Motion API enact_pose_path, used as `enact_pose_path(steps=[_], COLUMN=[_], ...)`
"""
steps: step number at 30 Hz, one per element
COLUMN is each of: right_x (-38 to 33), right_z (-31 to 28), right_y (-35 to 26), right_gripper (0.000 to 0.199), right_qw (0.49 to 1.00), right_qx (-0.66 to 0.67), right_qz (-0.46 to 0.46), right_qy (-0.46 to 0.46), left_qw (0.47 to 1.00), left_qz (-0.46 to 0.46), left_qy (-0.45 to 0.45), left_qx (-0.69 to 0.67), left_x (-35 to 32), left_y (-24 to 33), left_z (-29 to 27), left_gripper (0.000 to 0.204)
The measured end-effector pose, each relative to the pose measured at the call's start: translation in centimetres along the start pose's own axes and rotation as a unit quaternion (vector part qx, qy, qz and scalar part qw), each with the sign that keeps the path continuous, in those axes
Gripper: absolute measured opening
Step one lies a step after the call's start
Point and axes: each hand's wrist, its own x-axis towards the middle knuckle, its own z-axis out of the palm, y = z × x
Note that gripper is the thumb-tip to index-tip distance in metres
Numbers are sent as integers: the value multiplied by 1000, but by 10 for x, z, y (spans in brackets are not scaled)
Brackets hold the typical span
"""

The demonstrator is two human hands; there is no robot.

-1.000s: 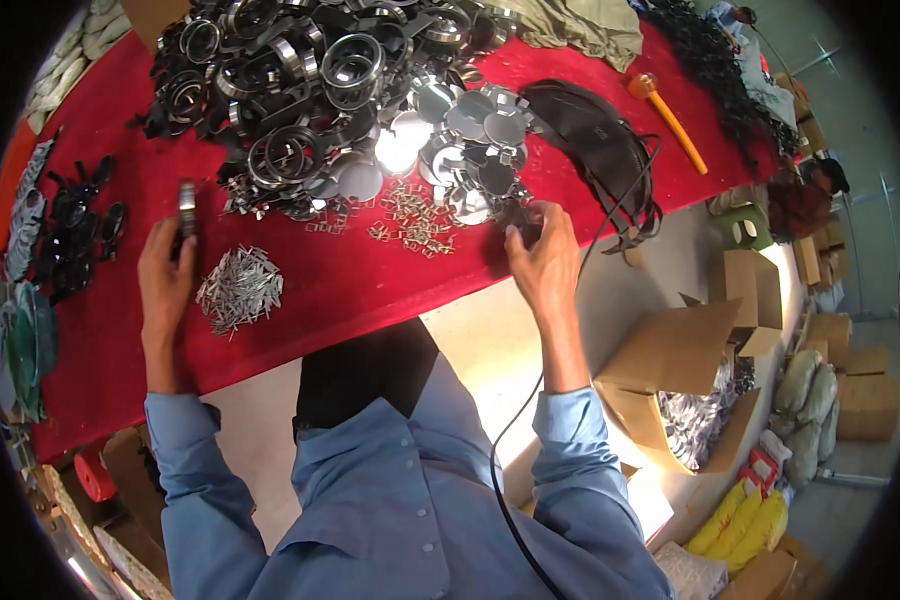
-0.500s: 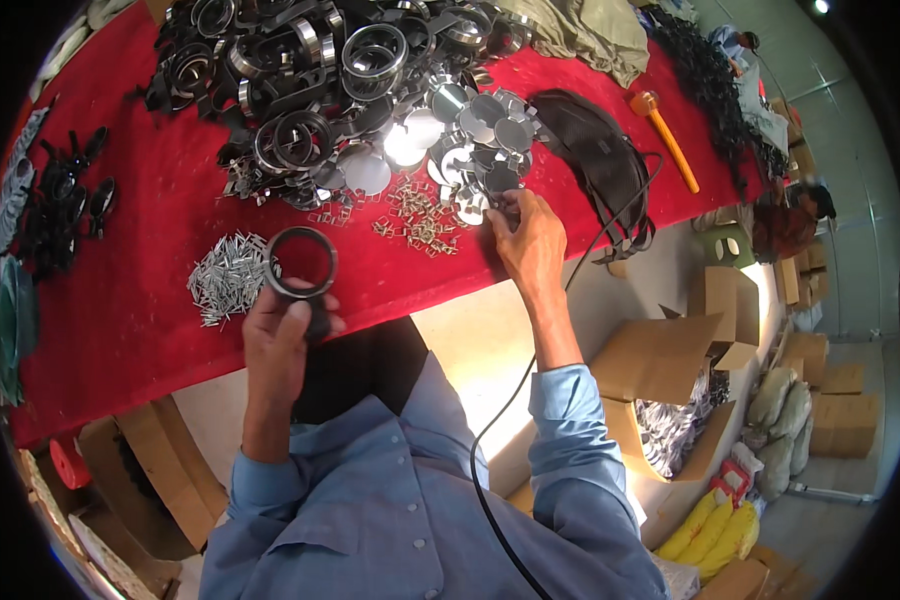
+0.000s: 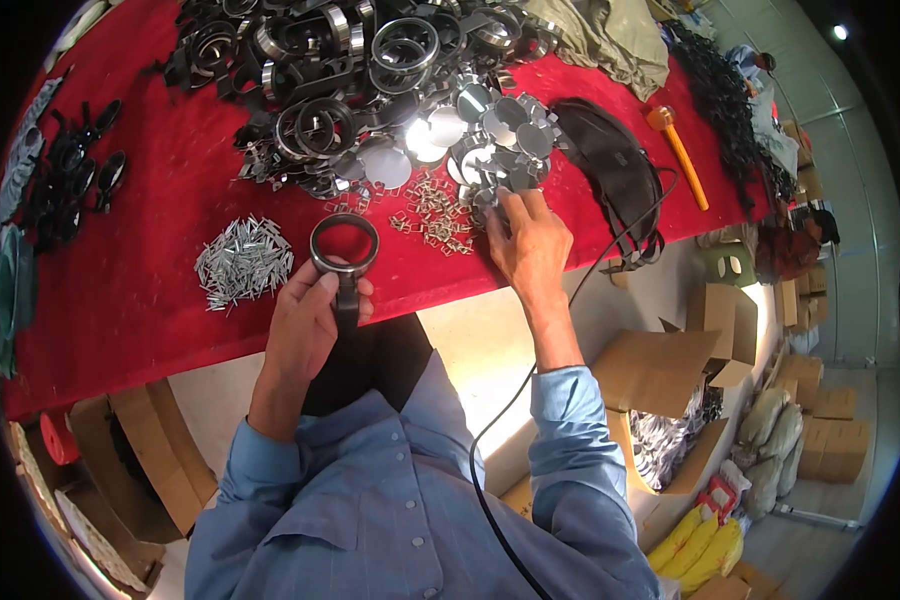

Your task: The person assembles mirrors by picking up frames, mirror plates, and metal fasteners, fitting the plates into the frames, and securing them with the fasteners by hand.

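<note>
Black ring frame (image 3: 344, 246): gripped by its handle in the left hand (image 3: 312, 320), held over the near edge of the red table (image 3: 120, 290), beside a heap of metal pins (image 3: 242, 262). Right hand (image 3: 526, 250): fingertips pinched on round mirror discs (image 3: 490, 130); small clips (image 3: 435, 215) just left.

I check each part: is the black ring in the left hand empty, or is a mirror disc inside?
Empty. Red cloth shows through the black ring, held by the left hand.
</note>
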Motion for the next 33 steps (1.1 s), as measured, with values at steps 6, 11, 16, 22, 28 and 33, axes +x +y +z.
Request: enact_pose_path(steps=[6,11,16,22,28,33], right_x=[1,-3,2,-4,-17,-26], right_z=[-6,7,5,1,-26,-12], right_y=[-15,-15,-29,-53,-99,-113], right_gripper=[22,13,6,7,5,18], right_qw=[995,957,750,582,856,943], right_qx=[70,263,583,721,466,312], right_qz=[-43,80,311,376,222,-69], right_qy=[61,88,28,-26,-28,89], left_qw=[1000,1000,999,1000,998,996], left_qz=[-2,-8,-4,-10,2,22], left_qy=[-25,-19,-27,-23,-51,-59], left_qx=[-19,-16,-20,1,32,62], left_x=[3,2,1,-2,-4,-6], left_y=[1,3,0,1,0,-4], left_z=[-5,-2,-7,-5,1,2], left_gripper=[29,29,30,30,41,41])
